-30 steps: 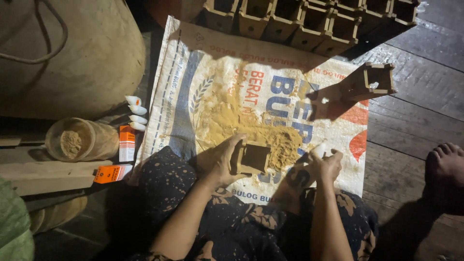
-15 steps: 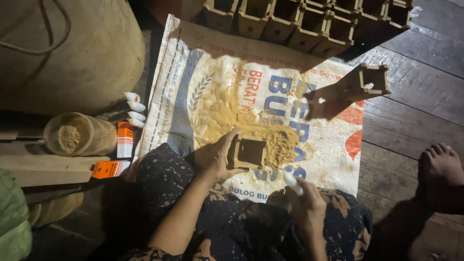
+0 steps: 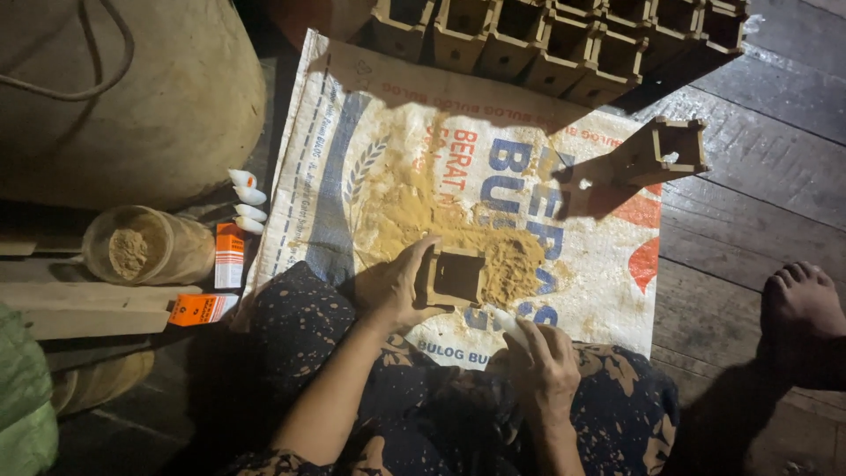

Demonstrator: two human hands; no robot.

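From the head camera, looking straight down: the person sits on a dark plank floor [image 3: 749,203] with a printed woven sack [image 3: 397,132] spread flat in front of the knees. The left hand [image 3: 397,286] is curled around a small square wooden box [image 3: 456,276] with an open top, thumb and fingers pressed against its left side, so the box sits just right of the palm and stands upright on the sack. Right beside the box, touching its right side, lies a heap of yellow-brown powder [image 3: 511,260], with a thinner smear spreading toward the far left.

The right hand [image 3: 545,366] is nearer the lap, fingers folded around a small white tube [image 3: 509,322] whose tip pokes out toward the box without touching it.

On the far edge of the sack stands a row of similar wooden boxes [image 3: 564,35], and one more box [image 3: 670,150] sits alone at the right. To the left of the sack are a jar of powder [image 3: 145,247], two orange cartons [image 3: 229,256], a few white tube caps [image 3: 247,201] and a big round sack [image 3: 132,97]. Someone else's bare foot [image 3: 802,304] rests on the planks at the right.
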